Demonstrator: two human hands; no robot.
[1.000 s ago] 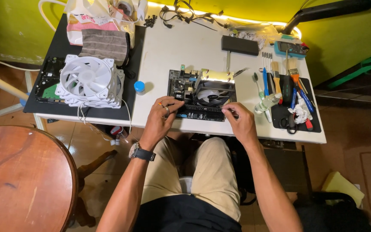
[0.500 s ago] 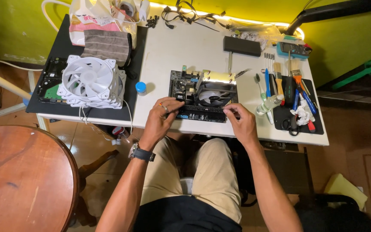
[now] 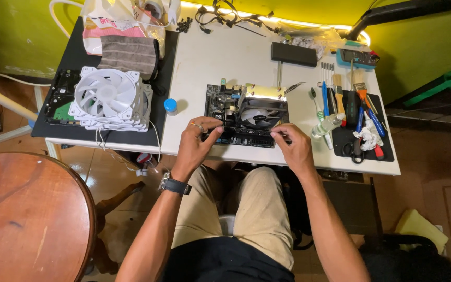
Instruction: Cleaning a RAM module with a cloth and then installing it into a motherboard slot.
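A dark computer motherboard (image 3: 220,104) with a black cooler fan (image 3: 259,116) lies near the front edge of the white table (image 3: 225,62). A long black memory stick (image 3: 246,130) runs along the board's near side. My left hand (image 3: 197,143) pinches its left end. My right hand (image 3: 291,146) holds its right end. Both hands press on the stick from the front. A watch sits on my left wrist.
White case fans (image 3: 111,99) are stacked on a black mat at the left. A small blue-capped jar (image 3: 170,106) stands beside them. Brushes, screwdrivers and pens (image 3: 351,104) lie at the right. A black box (image 3: 293,54) is behind. A round wooden table (image 3: 22,219) stands lower left.
The view has shifted slightly. Both hands stay at the ends of the memory stick with only small finger movement.
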